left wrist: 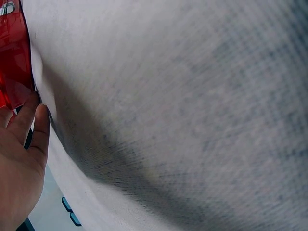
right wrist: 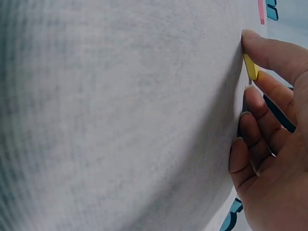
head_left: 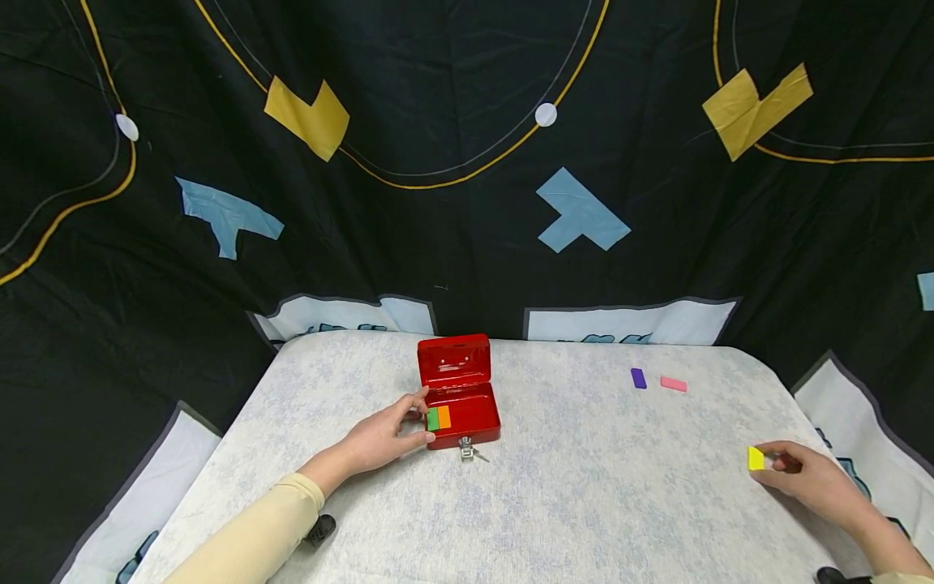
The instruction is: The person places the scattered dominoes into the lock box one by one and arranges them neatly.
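A red metal box (head_left: 477,412) stands with its lid raised, a green block (head_left: 433,419) and an orange block (head_left: 444,417) side by side at its left inside. My left hand (head_left: 379,438) touches the box's left side, fingers relaxed; in the left wrist view the hand (left wrist: 21,159) lies beside the red box (left wrist: 14,57). Far to the right, my right hand (head_left: 820,483) pinches a yellow block (head_left: 756,459) between thumb and fingers. The right wrist view shows the hand (right wrist: 274,130) at the tabletop with the yellow block (right wrist: 250,67).
A purple block (head_left: 638,379) and a pink block (head_left: 674,384) lie at the back right of the cloth-covered table (head_left: 569,487). Keys (head_left: 467,449) hang at the box's front. A dark curtain (head_left: 438,259) stands behind the table.
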Demonstrator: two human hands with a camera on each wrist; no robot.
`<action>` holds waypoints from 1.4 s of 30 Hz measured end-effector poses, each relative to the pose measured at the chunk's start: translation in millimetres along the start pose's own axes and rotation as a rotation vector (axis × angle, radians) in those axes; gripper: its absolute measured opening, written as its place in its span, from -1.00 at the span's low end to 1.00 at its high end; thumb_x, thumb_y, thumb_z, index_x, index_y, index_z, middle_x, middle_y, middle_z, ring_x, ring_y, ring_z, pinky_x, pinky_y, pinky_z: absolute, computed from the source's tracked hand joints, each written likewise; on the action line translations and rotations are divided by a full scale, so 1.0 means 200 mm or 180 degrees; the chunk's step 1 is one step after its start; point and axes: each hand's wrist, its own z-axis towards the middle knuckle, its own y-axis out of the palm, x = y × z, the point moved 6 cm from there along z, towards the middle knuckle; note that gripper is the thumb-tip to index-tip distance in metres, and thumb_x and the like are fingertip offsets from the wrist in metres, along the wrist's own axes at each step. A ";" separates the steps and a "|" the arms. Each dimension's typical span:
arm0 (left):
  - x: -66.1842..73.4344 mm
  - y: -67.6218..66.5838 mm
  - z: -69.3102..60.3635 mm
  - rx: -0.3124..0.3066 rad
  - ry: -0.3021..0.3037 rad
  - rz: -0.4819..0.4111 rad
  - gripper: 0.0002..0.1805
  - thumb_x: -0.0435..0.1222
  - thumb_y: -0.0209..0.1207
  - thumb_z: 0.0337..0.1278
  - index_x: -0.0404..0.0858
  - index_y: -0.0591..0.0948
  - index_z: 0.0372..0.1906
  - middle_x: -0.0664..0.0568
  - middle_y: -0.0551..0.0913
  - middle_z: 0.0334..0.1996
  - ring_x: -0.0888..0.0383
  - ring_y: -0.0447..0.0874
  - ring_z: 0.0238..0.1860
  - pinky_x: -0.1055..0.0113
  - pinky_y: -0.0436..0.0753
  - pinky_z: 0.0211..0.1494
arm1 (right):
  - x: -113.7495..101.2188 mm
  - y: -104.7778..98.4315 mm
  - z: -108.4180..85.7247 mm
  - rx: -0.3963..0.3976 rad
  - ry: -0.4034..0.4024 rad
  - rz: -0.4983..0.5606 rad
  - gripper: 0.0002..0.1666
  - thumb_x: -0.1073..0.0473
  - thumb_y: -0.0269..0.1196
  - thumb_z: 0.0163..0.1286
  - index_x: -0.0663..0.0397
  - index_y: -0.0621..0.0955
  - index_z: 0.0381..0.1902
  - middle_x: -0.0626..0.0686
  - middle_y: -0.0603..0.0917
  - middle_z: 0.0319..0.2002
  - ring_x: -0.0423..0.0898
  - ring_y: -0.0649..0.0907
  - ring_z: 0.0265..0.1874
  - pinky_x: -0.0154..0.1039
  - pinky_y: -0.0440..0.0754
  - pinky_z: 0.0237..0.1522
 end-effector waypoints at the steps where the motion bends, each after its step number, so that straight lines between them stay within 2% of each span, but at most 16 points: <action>1: 0.00 0.00 0.00 0.0001 0.0002 -0.0001 -0.57 0.10 0.30 0.29 0.05 0.46 0.10 0.21 0.20 0.58 0.12 0.52 0.31 -0.10 0.49 0.22 | 0.00 0.00 0.00 0.0001 -0.0004 0.0003 -0.07 -0.24 0.42 0.30 0.46 0.46 0.25 0.07 0.48 -0.22 -0.01 0.43 -0.20 -0.19 0.38 -0.35; 7: 0.00 0.00 0.00 -0.0005 -0.0002 -0.0002 -0.57 0.11 0.30 0.29 0.06 0.46 0.09 0.22 0.18 0.59 0.13 0.52 0.30 -0.07 0.50 0.20 | 0.00 0.00 -0.01 -0.0005 -0.0036 0.0007 -0.02 -0.21 0.43 0.31 0.51 0.39 0.30 0.07 0.47 -0.23 -0.04 0.42 -0.23 -0.22 0.38 -0.39; 14: 0.00 0.00 0.00 -0.0006 -0.0003 0.0022 -0.58 0.12 0.29 0.29 0.08 0.45 0.08 0.22 0.17 0.59 0.15 0.53 0.29 -0.03 0.51 0.16 | 0.02 0.00 -0.02 0.0024 0.0053 0.0005 -0.08 -0.17 0.45 0.29 0.48 0.44 0.27 0.06 0.47 -0.24 -0.02 0.43 -0.22 -0.21 0.39 -0.38; 20: 0.00 0.00 0.01 -0.0016 -0.0022 0.0026 -0.58 0.12 0.29 0.29 0.08 0.45 0.09 0.23 0.17 0.59 0.15 0.52 0.30 -0.03 0.50 0.19 | 0.02 0.00 -0.02 0.0020 0.0093 0.0032 -0.03 -0.24 0.45 0.26 0.47 0.44 0.27 0.07 0.47 -0.24 0.01 0.44 -0.20 -0.18 0.40 -0.36; 28: 0.00 0.01 0.01 0.0031 0.0097 0.0088 -0.59 0.12 0.28 0.31 0.07 0.45 0.07 0.20 0.16 0.59 0.16 0.53 0.30 -0.07 0.50 0.21 | 0.03 0.00 -0.02 0.0014 0.0156 0.0061 0.01 -0.28 0.45 0.25 0.47 0.43 0.28 0.09 0.47 -0.21 0.04 0.45 -0.16 -0.14 0.42 -0.31; 42: 0.00 0.00 0.00 0.0053 0.0118 0.0096 -0.58 0.13 0.29 0.29 0.07 0.46 0.07 0.27 0.14 0.59 0.19 0.54 0.28 0.01 0.53 0.16 | 0.03 0.00 -0.02 0.0045 0.0138 0.0045 -0.01 -0.25 0.44 0.27 0.47 0.43 0.28 0.09 0.47 -0.21 0.04 0.45 -0.16 -0.18 0.42 -0.35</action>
